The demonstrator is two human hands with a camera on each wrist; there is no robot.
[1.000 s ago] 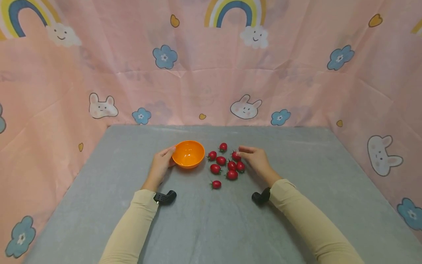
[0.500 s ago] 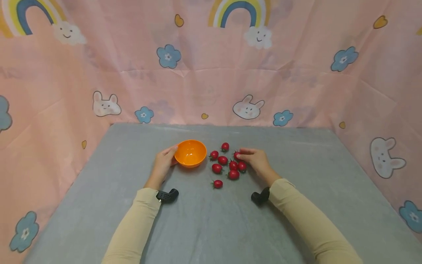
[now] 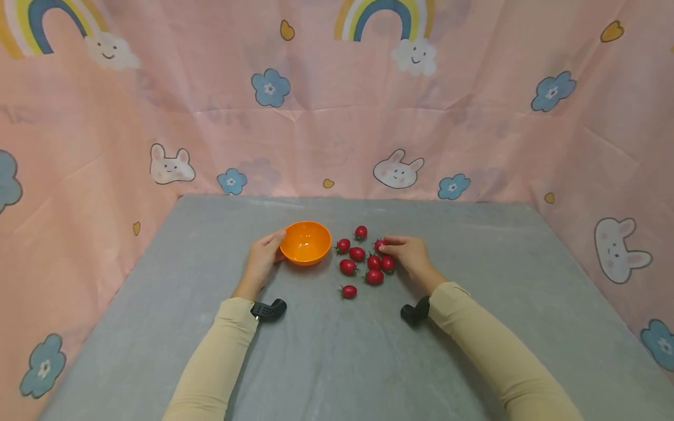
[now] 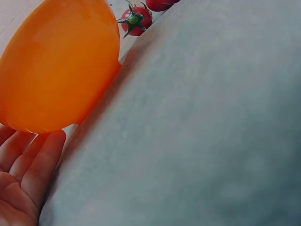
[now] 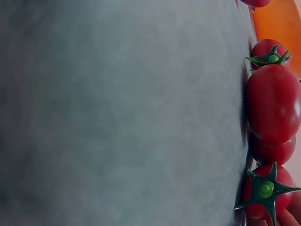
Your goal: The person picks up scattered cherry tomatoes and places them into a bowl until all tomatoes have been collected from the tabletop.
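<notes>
In the head view an orange bowl [image 3: 306,244] stands upright on the grey table, its inside bare. My left hand [image 3: 261,257] holds it by the left rim, thumb over the edge; the left wrist view shows the fingers [image 4: 40,160] against its outer wall. Right of the bowl lie several red cherry tomatoes with green stems. My right hand [image 3: 416,260] pinches the far-right cherry tomato [image 3: 379,245] between thumb and forefinger, partly hiding it. Close by are another tomato [image 3: 387,264] and a larger-looking one [image 3: 374,277]. The right wrist view shows tomatoes [image 5: 273,103] lined up beside that hand.
One tomato [image 3: 348,292] lies apart toward the front, and another [image 3: 360,233] sits at the back of the group. A pink printed curtain [image 3: 316,134] surrounds the grey table [image 3: 316,356] at the back and sides. Each wrist wears a black camera [image 3: 271,310].
The head view has shifted slightly. My right thumb and forefinger have drawn in around the far-right cherry tomato. My left hand and the bowl keep their places.
</notes>
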